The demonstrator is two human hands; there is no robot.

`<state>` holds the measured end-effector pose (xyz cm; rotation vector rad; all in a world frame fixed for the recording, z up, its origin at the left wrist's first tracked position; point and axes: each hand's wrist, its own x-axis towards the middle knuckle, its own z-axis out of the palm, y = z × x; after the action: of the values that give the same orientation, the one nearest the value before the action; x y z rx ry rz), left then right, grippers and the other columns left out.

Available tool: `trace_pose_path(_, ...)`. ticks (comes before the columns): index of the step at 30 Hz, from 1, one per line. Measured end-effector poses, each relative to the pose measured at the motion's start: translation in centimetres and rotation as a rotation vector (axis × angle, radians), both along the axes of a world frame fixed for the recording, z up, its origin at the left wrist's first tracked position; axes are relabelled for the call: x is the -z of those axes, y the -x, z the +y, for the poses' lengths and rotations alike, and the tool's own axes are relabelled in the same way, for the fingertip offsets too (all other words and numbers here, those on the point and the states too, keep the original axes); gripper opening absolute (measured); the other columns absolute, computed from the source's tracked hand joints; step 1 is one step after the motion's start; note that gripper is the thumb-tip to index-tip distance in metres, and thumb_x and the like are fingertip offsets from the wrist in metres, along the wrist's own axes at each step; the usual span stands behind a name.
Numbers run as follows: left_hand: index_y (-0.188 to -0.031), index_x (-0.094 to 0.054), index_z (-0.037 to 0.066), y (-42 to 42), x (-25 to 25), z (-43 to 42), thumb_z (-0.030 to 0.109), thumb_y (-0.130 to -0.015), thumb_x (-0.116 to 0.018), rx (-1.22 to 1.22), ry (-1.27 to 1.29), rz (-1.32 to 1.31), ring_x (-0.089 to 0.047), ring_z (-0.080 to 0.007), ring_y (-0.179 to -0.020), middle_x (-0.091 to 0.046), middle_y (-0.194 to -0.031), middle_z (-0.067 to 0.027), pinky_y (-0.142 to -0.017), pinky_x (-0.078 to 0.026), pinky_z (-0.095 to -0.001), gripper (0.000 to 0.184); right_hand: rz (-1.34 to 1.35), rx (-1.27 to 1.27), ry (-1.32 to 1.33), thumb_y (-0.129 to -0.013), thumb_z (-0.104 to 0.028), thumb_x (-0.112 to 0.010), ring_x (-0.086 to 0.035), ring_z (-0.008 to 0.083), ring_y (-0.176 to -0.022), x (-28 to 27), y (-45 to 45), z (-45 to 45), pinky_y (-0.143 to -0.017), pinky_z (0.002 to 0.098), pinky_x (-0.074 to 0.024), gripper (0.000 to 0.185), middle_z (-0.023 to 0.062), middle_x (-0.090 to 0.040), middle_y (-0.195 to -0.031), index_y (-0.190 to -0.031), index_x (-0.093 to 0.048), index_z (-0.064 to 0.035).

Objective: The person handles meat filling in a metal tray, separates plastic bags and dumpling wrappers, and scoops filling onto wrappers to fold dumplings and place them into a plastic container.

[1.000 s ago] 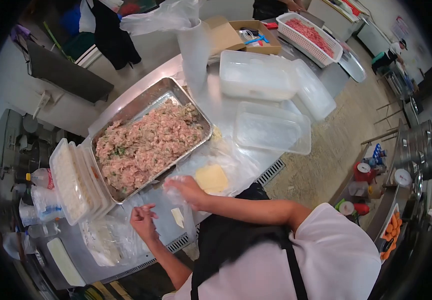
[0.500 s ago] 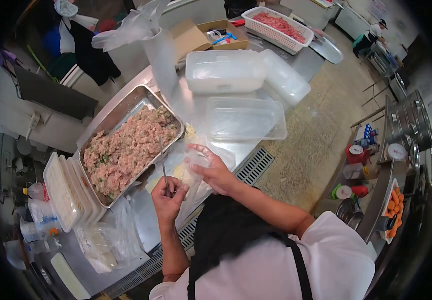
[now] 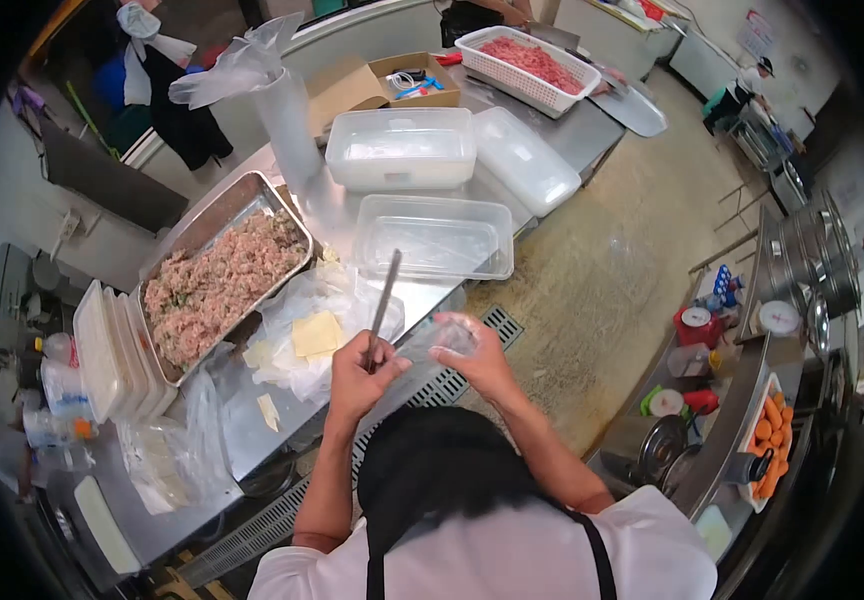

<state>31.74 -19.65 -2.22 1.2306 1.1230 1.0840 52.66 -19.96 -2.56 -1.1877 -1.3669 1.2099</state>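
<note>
The left hand (image 3: 355,383) is closed around a thin, dark, flat-looking stick (image 3: 386,300), which stands nearly upright out of the fist, its free end pointing away from the body. The right hand (image 3: 480,358), just to its right, is partly open: its fingers curve around a piece of thin, clear, crumpled plastic (image 3: 420,365), which spans the gap to the left thumb. Whether this is a film, a bag or a glove cannot be told. Both hands are in front of the black apron (image 3: 442,450), near the edge of the bare metal surface (image 3: 242,425).

Just left of the left hand and slightly beyond it, a pale yellow, square, flat stack of sheets (image 3: 318,335) lies on a crumpled, translucent plastic bag (image 3: 287,312). Nearer the body from that stack, a small cream-coloured strip (image 3: 268,411) lies on the surface. Farther left of the left hand is a deep, rectangular, silver metal tray (image 3: 252,200) holding a mound of pink minced meat flecked with green (image 3: 222,275). Beyond its far left side stands a stack of shallow, whitish plastic boxes (image 3: 102,350).

Straight beyond the hands sits an open, rectangular, clear plastic container (image 3: 435,238), with a deeper, translucent container (image 3: 402,165) behind it. Well beyond the right hand, a white perforated plastic basket (image 3: 527,92) holds red meat (image 3: 532,62).
</note>
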Motion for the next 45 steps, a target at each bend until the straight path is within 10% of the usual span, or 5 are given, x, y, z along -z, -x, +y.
trace_pose_path(11, -0.073, -0.05, 0.006, -0.5, 2.9, -6.4, 0.011, -0.066, -0.086, 0.177, 0.095, 0.394, -0.042, -0.0089, -0.063, -0.047, -0.067, 0.0026, -0.058, -0.038, -0.0268, 0.037, 0.329, 0.271, 0.26, -0.095, -0.013, -0.065, -0.06, 0.0094, -0.073, 2.0, -11.3, -2.8, -0.066, 0.027, -0.0488, 0.017, 0.0016, -0.064, -0.083, -0.108, -0.064, -0.0021)
trace_pose_path(17, -0.074, -0.049, 0.006, 0.0, 2.3, -5.5, 0.009, -0.064, -0.085, 0.164, 0.112, 0.417, -0.042, -0.0097, -0.061, -0.046, -0.065, 0.0021, -0.056, -0.037, -0.0278, 0.037, -0.051, -0.059, 0.187, -0.084, -0.018, -0.077, -0.062, 0.024, -0.111, -5.0, -18.7, -0.8, -0.088, 0.0365, -0.0553, 0.117, 0.0221, -0.056, -0.13, -0.154, 0.014, -0.0029)
trace_pose_path(24, -0.078, -0.051, 0.002, 1.6, 0.3, -3.3, 0.007, -0.067, -0.084, 0.259, 0.033, 0.481, -0.047, -0.012, -0.062, -0.051, -0.064, -0.0035, -0.058, -0.041, -0.03, 0.036, -0.211, 0.552, -0.655, -0.084, -0.018, -0.072, -0.061, 0.021, -0.108, -22.9, -19.5, 1.6, -0.088, 0.0332, -0.0508, 0.083, 0.0135, -0.062, -0.123, -0.153, -0.026, -0.0062)
trace_pose_path(32, -0.083, -0.056, 0.0, 6.9, -0.9, -0.9, 0.004, -0.073, -0.08, 0.257, -0.074, 0.277, -0.051, -0.012, -0.061, -0.059, -0.066, -0.0054, -0.057, -0.042, -0.0292, 0.026, -0.24, -0.195, 0.454, -0.082, -0.033, -0.08, -0.055, 0.027, -0.124, 3.9, -7.3, 1.2, -0.103, 0.0407, -0.0465, 0.075, 0.0185, -0.055, -0.136, -0.141, -0.046, -0.0003)
trace_pose_path(45, -0.083, -0.056, 0.002, 11.0, 0.2, 4.3, -0.002, -0.08, -0.073, 0.119, -0.059, -0.043, -0.059, -0.0073, -0.065, -0.06, -0.069, -0.0011, -0.058, -0.045, -0.0233, 0.018, 0.631, 0.012, 0.44, -0.09, -0.011, -0.071, -0.064, 0.0124, -0.089, 4.4, 9.3, 0.0, -0.073, 0.0293, -0.0553, 0.038, 0.0044, -0.066, -0.107, -0.124, -0.057, 0.0005)
